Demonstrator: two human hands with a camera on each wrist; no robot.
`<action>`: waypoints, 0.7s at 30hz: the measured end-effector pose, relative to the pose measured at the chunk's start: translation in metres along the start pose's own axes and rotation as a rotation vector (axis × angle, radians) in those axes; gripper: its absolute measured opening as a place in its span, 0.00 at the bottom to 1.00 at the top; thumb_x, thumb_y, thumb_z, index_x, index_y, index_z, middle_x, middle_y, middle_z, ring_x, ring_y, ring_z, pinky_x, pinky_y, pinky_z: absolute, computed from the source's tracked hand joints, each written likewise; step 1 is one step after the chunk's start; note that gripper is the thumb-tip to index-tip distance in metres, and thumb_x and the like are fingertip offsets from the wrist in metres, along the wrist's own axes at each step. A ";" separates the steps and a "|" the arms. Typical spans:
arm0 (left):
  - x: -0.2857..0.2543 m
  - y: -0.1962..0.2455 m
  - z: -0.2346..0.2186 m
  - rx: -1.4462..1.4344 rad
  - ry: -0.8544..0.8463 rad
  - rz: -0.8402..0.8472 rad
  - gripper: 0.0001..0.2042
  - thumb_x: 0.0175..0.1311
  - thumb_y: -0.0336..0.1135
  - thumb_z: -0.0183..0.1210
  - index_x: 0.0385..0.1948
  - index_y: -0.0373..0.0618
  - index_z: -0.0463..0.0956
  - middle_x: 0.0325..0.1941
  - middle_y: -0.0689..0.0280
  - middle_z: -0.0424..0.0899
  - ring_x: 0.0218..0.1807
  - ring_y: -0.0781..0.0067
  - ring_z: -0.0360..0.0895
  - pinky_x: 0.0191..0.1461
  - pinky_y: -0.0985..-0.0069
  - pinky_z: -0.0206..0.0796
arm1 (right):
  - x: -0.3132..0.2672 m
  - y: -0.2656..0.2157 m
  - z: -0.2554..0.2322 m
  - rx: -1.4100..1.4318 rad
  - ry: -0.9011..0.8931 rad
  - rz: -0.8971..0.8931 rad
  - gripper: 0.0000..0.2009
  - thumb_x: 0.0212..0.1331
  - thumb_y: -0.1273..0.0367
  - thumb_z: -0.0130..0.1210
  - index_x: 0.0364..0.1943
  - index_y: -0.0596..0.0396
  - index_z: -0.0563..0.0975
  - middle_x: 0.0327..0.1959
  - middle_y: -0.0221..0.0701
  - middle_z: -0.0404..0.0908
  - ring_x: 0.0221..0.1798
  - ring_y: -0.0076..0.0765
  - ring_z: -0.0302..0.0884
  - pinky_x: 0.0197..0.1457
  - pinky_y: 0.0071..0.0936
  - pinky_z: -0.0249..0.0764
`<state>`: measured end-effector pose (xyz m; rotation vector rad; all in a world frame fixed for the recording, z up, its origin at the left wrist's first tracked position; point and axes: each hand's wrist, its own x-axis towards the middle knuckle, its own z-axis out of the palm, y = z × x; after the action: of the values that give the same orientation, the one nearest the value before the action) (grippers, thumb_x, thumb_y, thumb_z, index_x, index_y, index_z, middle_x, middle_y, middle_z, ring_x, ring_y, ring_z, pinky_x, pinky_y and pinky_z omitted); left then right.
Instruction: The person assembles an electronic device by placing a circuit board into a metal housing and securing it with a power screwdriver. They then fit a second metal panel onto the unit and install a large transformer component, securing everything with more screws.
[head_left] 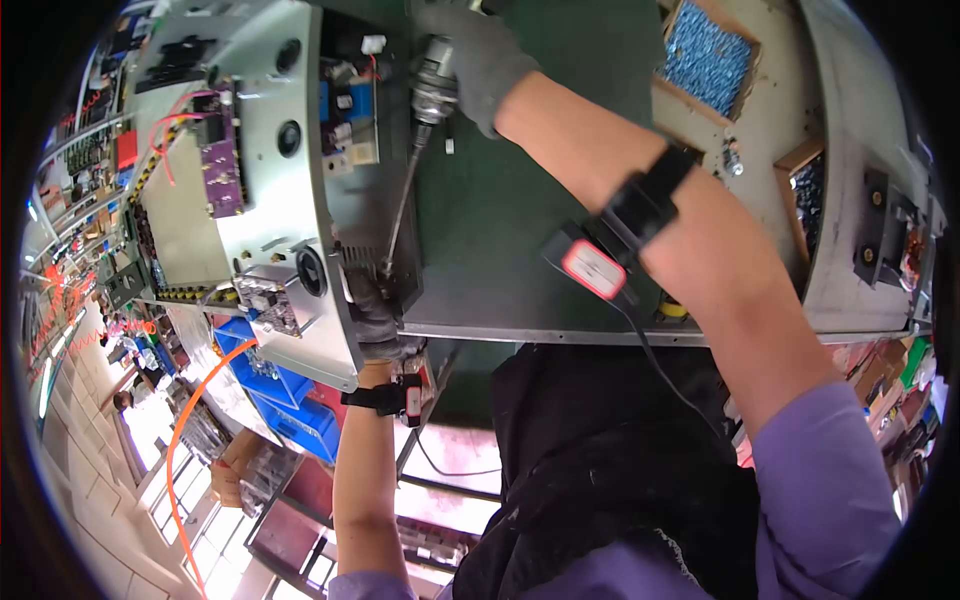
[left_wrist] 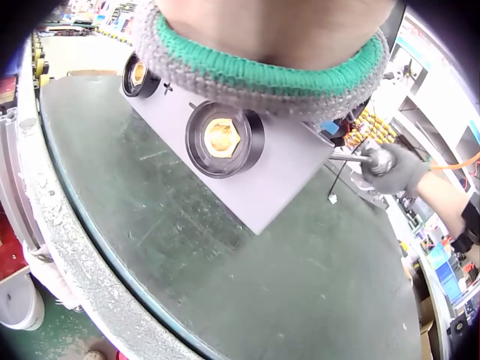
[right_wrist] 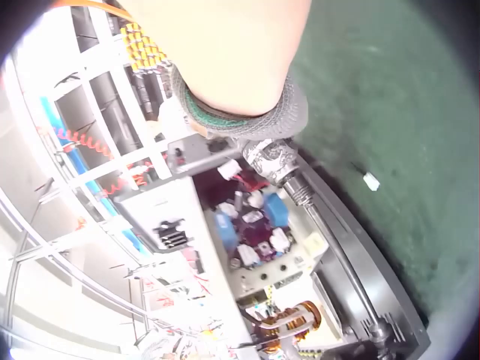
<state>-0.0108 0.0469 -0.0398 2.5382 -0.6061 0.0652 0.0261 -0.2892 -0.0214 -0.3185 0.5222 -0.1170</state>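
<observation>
Head view: a metal chassis (head_left: 300,180) with its circuit boards exposed lies on the green desk (head_left: 520,200). The gloved right hand (head_left: 475,60) grips a powered driver (head_left: 432,85); its long shaft runs down to the chassis's near edge. The gloved left hand (head_left: 378,318) holds that near corner, fingers curled round the sheet metal beside the bit.

Left wrist view: the glove cuff (left_wrist: 262,60) fills the top of the frame, and the fingers are hidden here. The grey front panel (left_wrist: 255,169) carries two brass sockets (left_wrist: 223,137). The driver hand sits well beyond.

Right wrist view: fingers are wrapped round the driver body (right_wrist: 270,157); the shaft (right_wrist: 337,247) reaches down along the chassis wall. Coil and boards (right_wrist: 255,232) sit just beside it.

Judgement: the chassis looks rigid and heavy, with sharp edges. Best held by its outer walls or corner, never the fragile boards or wiring. The driver's knurled body should give a firm grip.
</observation>
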 end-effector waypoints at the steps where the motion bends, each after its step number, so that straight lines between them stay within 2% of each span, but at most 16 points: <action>1: -0.004 -0.014 0.004 0.038 0.043 0.060 0.11 0.62 0.37 0.60 0.39 0.42 0.72 0.30 0.63 0.76 0.31 0.66 0.76 0.30 0.72 0.68 | -0.014 -0.017 0.002 -0.015 -0.045 -0.085 0.10 0.57 0.62 0.52 0.23 0.49 0.71 0.10 0.28 0.63 0.08 0.32 0.61 0.11 0.33 0.56; 3: -0.004 -0.003 0.000 0.118 -0.178 -0.360 0.16 0.62 0.41 0.58 0.47 0.42 0.72 0.39 0.60 0.79 0.36 0.65 0.78 0.36 0.71 0.71 | -0.040 -0.069 0.017 -0.151 0.098 -0.186 0.08 0.61 0.62 0.51 0.30 0.50 0.73 0.16 0.30 0.69 0.18 0.34 0.70 0.18 0.33 0.66; 4: -0.006 -0.003 0.001 0.139 -0.251 -0.414 0.16 0.62 0.41 0.58 0.47 0.42 0.72 0.39 0.60 0.79 0.37 0.65 0.78 0.36 0.71 0.71 | -0.056 -0.101 0.016 -0.252 0.073 -0.230 0.10 0.61 0.62 0.49 0.34 0.54 0.73 0.21 0.34 0.73 0.22 0.34 0.74 0.24 0.34 0.70; 6: -0.010 0.006 0.015 0.089 -0.295 -0.321 0.16 0.63 0.41 0.58 0.47 0.41 0.72 0.40 0.60 0.79 0.37 0.65 0.78 0.37 0.71 0.71 | -0.092 -0.175 0.017 -0.377 0.047 -0.378 0.12 0.61 0.61 0.50 0.35 0.56 0.73 0.23 0.37 0.76 0.23 0.34 0.76 0.26 0.33 0.74; 7: -0.006 0.017 0.033 0.049 -0.301 -0.270 0.16 0.63 0.41 0.58 0.47 0.41 0.73 0.40 0.60 0.79 0.37 0.65 0.78 0.37 0.71 0.71 | -0.116 -0.211 0.025 -0.395 0.025 -0.475 0.12 0.60 0.61 0.52 0.33 0.55 0.72 0.20 0.36 0.75 0.19 0.35 0.74 0.23 0.32 0.73; 9: 0.004 0.054 0.059 -0.001 -0.324 -0.202 0.16 0.63 0.41 0.57 0.47 0.41 0.73 0.40 0.59 0.79 0.37 0.64 0.79 0.37 0.71 0.71 | -0.173 -0.272 0.055 -0.520 0.158 -0.719 0.11 0.58 0.62 0.55 0.35 0.55 0.73 0.20 0.35 0.76 0.20 0.33 0.74 0.23 0.29 0.73; 11: 0.018 0.091 0.078 -0.028 -0.362 -0.136 0.16 0.63 0.42 0.57 0.47 0.41 0.73 0.40 0.59 0.79 0.37 0.64 0.79 0.38 0.70 0.71 | -0.210 -0.320 0.082 -0.599 0.221 -1.059 0.11 0.56 0.63 0.57 0.35 0.56 0.73 0.20 0.34 0.76 0.19 0.32 0.74 0.22 0.27 0.72; 12: 0.025 0.107 0.084 -0.030 -0.388 -0.112 0.16 0.63 0.42 0.56 0.47 0.41 0.73 0.40 0.59 0.79 0.37 0.64 0.79 0.38 0.70 0.71 | -0.226 -0.349 0.097 -0.685 0.282 -1.139 0.10 0.57 0.64 0.57 0.34 0.56 0.74 0.20 0.33 0.76 0.19 0.31 0.73 0.21 0.27 0.71; 13: 0.032 0.115 0.084 -0.032 -0.414 -0.093 0.17 0.63 0.42 0.56 0.47 0.41 0.73 0.41 0.59 0.79 0.37 0.64 0.79 0.38 0.70 0.71 | -0.233 -0.371 0.112 -0.757 0.349 -1.206 0.10 0.57 0.64 0.57 0.33 0.55 0.74 0.19 0.33 0.75 0.18 0.31 0.73 0.20 0.27 0.71; 15: 0.036 0.135 0.093 -0.032 -0.450 -0.061 0.17 0.64 0.42 0.56 0.47 0.40 0.73 0.41 0.58 0.79 0.38 0.64 0.79 0.39 0.70 0.71 | -0.243 -0.425 0.117 -0.813 0.297 -1.389 0.08 0.57 0.64 0.57 0.31 0.54 0.75 0.18 0.31 0.74 0.15 0.29 0.71 0.18 0.26 0.68; 17: 0.035 0.145 0.098 -0.016 -0.491 -0.042 0.17 0.64 0.42 0.55 0.47 0.40 0.73 0.41 0.58 0.80 0.38 0.64 0.79 0.39 0.70 0.72 | -0.264 -0.451 0.153 -0.909 0.285 -1.336 0.07 0.56 0.66 0.58 0.29 0.53 0.75 0.16 0.29 0.73 0.14 0.27 0.69 0.16 0.25 0.65; 19: 0.030 0.152 0.102 -0.010 -0.510 -0.036 0.17 0.64 0.43 0.55 0.47 0.40 0.73 0.41 0.58 0.80 0.38 0.63 0.79 0.40 0.70 0.72 | -0.238 -0.504 0.161 -1.012 0.314 -1.778 0.06 0.55 0.68 0.59 0.30 0.52 0.74 0.15 0.27 0.71 0.13 0.25 0.67 0.16 0.25 0.62; 21: 0.026 0.157 0.105 -0.015 -0.522 -0.040 0.17 0.64 0.43 0.54 0.48 0.40 0.73 0.42 0.58 0.80 0.38 0.63 0.79 0.40 0.70 0.72 | -0.218 -0.548 0.163 -1.227 0.578 -1.939 0.10 0.53 0.66 0.62 0.36 0.52 0.74 0.17 0.28 0.73 0.19 0.28 0.72 0.23 0.26 0.67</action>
<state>-0.0628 -0.1364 -0.0497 2.5533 -0.7411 -0.6303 -0.0955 -0.7212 0.3943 -1.9694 0.6237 -1.8512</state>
